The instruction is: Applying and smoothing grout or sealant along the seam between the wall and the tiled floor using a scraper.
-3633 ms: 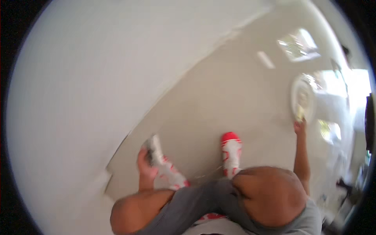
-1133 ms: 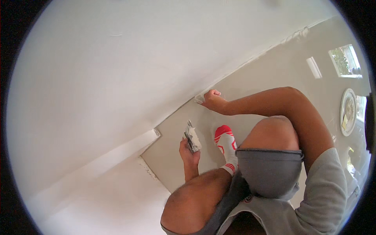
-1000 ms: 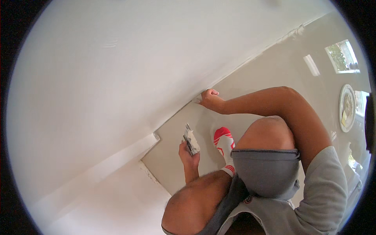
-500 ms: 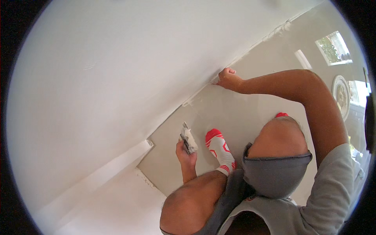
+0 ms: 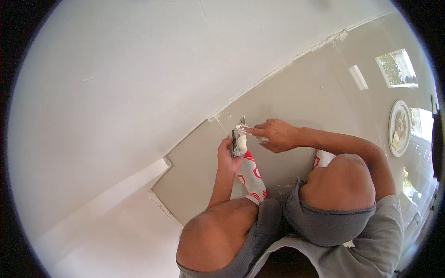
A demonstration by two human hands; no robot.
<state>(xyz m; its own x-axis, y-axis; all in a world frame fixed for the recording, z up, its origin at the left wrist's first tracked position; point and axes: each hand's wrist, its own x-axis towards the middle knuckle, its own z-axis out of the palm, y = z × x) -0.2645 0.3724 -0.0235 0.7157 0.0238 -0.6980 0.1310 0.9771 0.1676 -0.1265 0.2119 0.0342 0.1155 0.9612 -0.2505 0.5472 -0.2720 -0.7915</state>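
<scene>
**Both hands meet at the putty knife**

Head view: our left hand (image 5: 228,155) is wrapped around a small putty knife (image 5: 238,138), held upright above our white-and-red sock (image 5: 252,178). Our right hand (image 5: 274,135) has its fingers pinched together, and its white-smeared fingertips touch the blade's top. Both sit just before the white wall (image 5: 139,83), over the grey floor (image 5: 296,92). A round plate (image 5: 399,127) lies well apart, right.

Bright, even daylight, white wall (image 5: 139,83) nearly washed out, glare from window reflections on the glossy floor (image 5: 398,69) at the right, soft faint shadows, strong fisheye bending toward a black circular rim, slight softness at the edges, centre fairly sharp
</scene>
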